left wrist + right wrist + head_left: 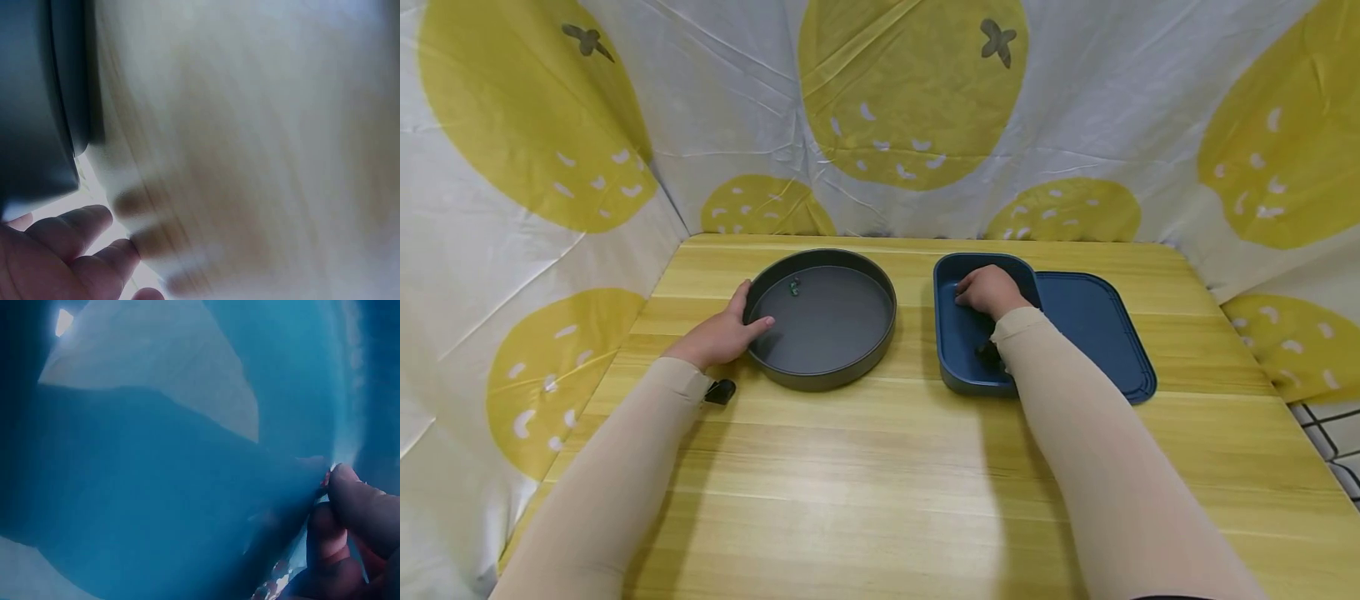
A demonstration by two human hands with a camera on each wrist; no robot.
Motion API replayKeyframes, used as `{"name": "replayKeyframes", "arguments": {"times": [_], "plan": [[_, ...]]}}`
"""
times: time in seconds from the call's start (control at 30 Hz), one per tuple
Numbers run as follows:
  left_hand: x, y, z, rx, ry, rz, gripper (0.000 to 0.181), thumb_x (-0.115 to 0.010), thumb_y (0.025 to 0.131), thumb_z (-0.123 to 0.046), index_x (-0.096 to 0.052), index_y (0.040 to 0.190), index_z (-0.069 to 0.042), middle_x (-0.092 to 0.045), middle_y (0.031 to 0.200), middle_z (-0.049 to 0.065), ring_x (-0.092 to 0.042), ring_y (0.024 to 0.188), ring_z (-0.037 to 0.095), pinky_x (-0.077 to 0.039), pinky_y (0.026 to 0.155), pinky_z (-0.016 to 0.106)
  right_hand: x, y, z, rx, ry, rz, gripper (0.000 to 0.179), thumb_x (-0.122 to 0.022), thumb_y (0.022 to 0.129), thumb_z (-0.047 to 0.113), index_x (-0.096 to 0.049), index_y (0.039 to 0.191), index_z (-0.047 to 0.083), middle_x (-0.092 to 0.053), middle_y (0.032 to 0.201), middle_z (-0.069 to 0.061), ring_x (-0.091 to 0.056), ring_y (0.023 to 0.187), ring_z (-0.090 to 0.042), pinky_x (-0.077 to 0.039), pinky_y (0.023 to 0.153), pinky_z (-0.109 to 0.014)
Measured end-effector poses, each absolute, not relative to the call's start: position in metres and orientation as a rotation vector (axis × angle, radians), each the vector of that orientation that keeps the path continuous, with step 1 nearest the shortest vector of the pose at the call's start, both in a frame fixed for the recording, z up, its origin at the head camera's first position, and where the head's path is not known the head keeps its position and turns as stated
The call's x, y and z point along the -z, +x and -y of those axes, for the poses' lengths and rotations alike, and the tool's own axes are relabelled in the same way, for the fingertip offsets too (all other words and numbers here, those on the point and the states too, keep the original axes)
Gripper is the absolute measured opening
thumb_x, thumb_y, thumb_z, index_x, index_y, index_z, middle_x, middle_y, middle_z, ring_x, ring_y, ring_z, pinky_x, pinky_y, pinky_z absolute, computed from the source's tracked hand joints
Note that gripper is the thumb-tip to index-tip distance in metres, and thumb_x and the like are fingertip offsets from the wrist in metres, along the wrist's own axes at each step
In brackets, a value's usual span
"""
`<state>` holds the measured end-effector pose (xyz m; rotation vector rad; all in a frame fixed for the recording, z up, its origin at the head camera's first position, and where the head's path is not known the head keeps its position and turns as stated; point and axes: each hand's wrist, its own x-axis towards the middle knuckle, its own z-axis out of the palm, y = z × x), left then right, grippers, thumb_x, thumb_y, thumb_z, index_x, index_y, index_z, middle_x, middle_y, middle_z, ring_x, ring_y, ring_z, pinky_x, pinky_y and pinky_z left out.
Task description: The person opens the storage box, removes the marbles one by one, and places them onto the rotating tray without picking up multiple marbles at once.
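A dark grey round pan [823, 321] stands on the wooden table, with a small green-and-dark trinket [794, 287] lying inside it. My left hand [722, 333] holds the pan's left side, thumb over the rim and fingers along the outer wall. To the right is a blue rectangular box [951, 350], and my right hand [992, 290] reaches down into it. Thumb and finger meet there on a small reddish, shiny piece [325, 479], mostly hidden by the fingertips. Below them, clear and reddish glittery bits [272, 587] show blurred near the hand.
A flat blue lid [1097, 333] lies right of the box, partly against it. Black wrist gear [721, 392] sits under the left cuff. A white curtain with yellow fruit prints [910, 92] hangs behind and along both sides of the table [850, 492].
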<state>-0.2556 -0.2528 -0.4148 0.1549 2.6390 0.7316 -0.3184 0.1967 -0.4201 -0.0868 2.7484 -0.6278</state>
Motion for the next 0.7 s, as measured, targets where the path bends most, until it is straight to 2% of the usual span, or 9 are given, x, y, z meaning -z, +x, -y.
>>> {"name": "replayKeyframes", "arguments": {"times": [0.37, 0.53, 0.7], "plan": [[0.414, -0.255, 0.253, -0.724, 0.148, -2.638, 0.098, -0.043, 0.109, -0.060, 0.023, 0.167, -0.016, -0.015, 0.172, 0.032, -0.032, 0.153, 0.053, -0.027, 0.125, 0.065, 0.410, -0.320, -0.190, 0.821, -0.075, -2.720, 0.036, -0.064, 0.106, 0.021, -0.070, 0.139, 0.009, -0.063, 0.147, -0.019, -0.059, 0.133, -0.037, -0.051, 0.110, -0.052], [0.414, -0.256, 0.253, -0.716, 0.149, -2.637, 0.099, -0.042, 0.108, -0.062, 0.024, 0.166, -0.017, -0.016, 0.171, 0.033, -0.033, 0.153, 0.053, -0.028, 0.124, 0.065, 0.395, -0.317, -0.185, 0.978, -0.033, -2.649, 0.040, -0.062, 0.108, 0.024, -0.064, 0.146, 0.012, -0.057, 0.154, -0.016, -0.052, 0.142, -0.038, -0.046, 0.116, -0.055], [0.415, -0.256, 0.254, -0.709, 0.154, -2.639, 0.099, -0.042, 0.108, -0.062, 0.024, 0.166, -0.016, -0.019, 0.170, 0.034, -0.036, 0.151, 0.054, -0.030, 0.123, 0.065, 0.379, -0.313, -0.174, 1.124, -0.047, -2.594, 0.042, -0.063, 0.108, 0.024, -0.062, 0.149, 0.013, -0.058, 0.154, -0.014, -0.051, 0.144, -0.036, -0.041, 0.120, -0.055]]}}
